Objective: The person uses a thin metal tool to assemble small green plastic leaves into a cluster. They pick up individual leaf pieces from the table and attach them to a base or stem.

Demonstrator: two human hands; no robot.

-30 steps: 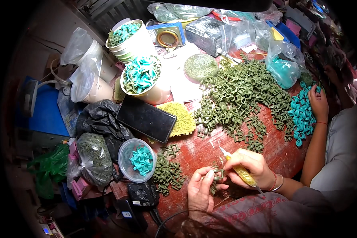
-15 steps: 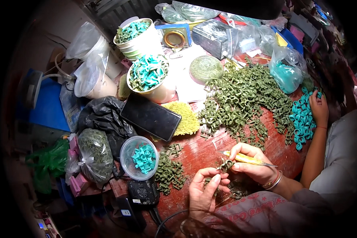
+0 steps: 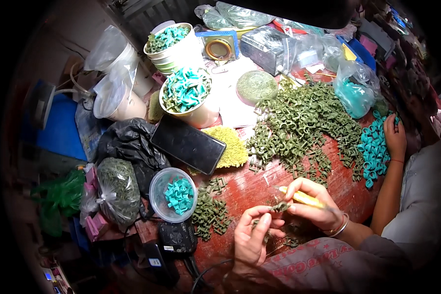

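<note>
"Scuffed and red, that desk [image 3: 242, 188] looks crowded."

"Very. Across it spreads a broad heap of olive-green pieces [image 3: 306, 120], and a smaller cluster [image 3: 210, 215] of them lies beside a clear tub [image 3: 157, 198] holding turquoise pieces [image 3: 179, 196]."

"Where's the piece being handled?"

"Low in the view, above the near part of the desk. It's a small green piece [image 3: 280, 207], right between the fingertips of both hands."

"How does the left grip [image 3: 250, 237] stand?"

"Finger and thumb drawn in to a narrow pinch on that piece, its other fingers curled loosely."

"And the right grip [image 3: 316, 206]?"

"Closed around a yellow-handled tool [image 3: 304, 197], which slants across the hand. Its thumb tip comes up to the green piece; whether it presses on it, I can't tell."

"Anything else nearby?"

"To the left, a black phone [image 3: 188, 143] partly overlaps a fuzzy yellow pad [image 3: 230, 147]. Over on the right, another person's forearm [image 3: 389, 191] stretches beside turquoise rings [image 3: 372, 154]."
</note>
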